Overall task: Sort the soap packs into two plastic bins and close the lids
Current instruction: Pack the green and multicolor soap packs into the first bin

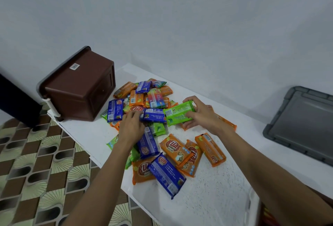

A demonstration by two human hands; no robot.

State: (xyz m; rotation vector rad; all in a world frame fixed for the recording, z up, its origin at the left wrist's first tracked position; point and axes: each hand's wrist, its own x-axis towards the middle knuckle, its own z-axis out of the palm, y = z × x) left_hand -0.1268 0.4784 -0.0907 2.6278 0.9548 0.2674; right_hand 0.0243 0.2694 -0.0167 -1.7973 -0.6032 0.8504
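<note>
The white table (207, 198) is carrying a loose pile of soap packs (173, 152) in orange, blue, green and one rainbow wrapper, lying overlapped at mixed angles across its middle. The right hand (201, 116) is holding a green soap pack (179, 115) just above the far side of the pile, thumb on the far edge and fingers curled under the near edge, so the grip is clamped on that pack. The left hand (130, 126) is reaching palm-down over the pile with its fingertips at the near end of a blue soap pack (155, 116), which is lying just beside the green one. Motion blur is hiding the fingers, so I cannot tell whether they are pinching it or only touching it. A brown plastic bin (79, 89) is lying tipped on its side at the table's far left corner, rim toward the left, its base end just beside the pile. A grey lid (302, 123) is lying flat to the right, well apart from the packs. A patterned floor (36, 153) is showing on the left.
</note>
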